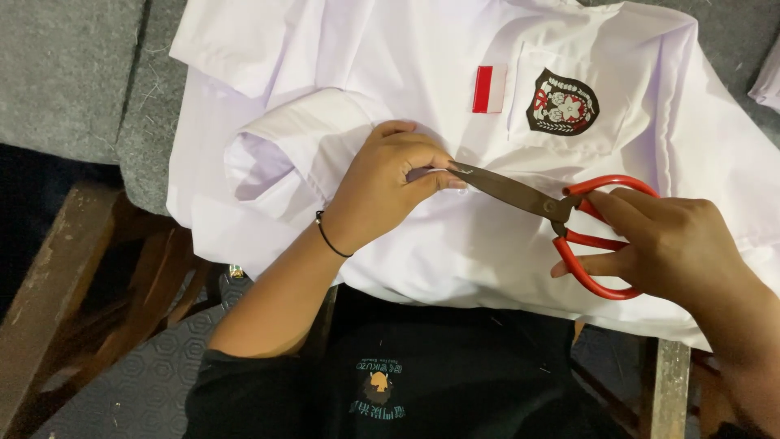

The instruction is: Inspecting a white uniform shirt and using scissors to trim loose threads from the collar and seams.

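A white shirt (pixel 455 244) lies spread over my lap and a grey padded surface. It carries a red-and-white patch (pixel 489 89) and a dark crest badge (pixel 562 102) on its chest pocket. My left hand (pixel 382 183), with a thin black band on the wrist, pinches a small fold of the shirt's fabric near the middle. My right hand (pixel 674 244) grips red-handled scissors (pixel 561 215). Their dark blades point left, nearly closed, with the tips touching the pinched fabric at my left fingers.
A grey felt-like surface (pixel 73 73) lies under the shirt at the top left. A worn wooden frame (pixel 57 276) runs along the left and a wooden rail (pixel 670 390) at the lower right. My dark shirt (pixel 422 374) fills the bottom.
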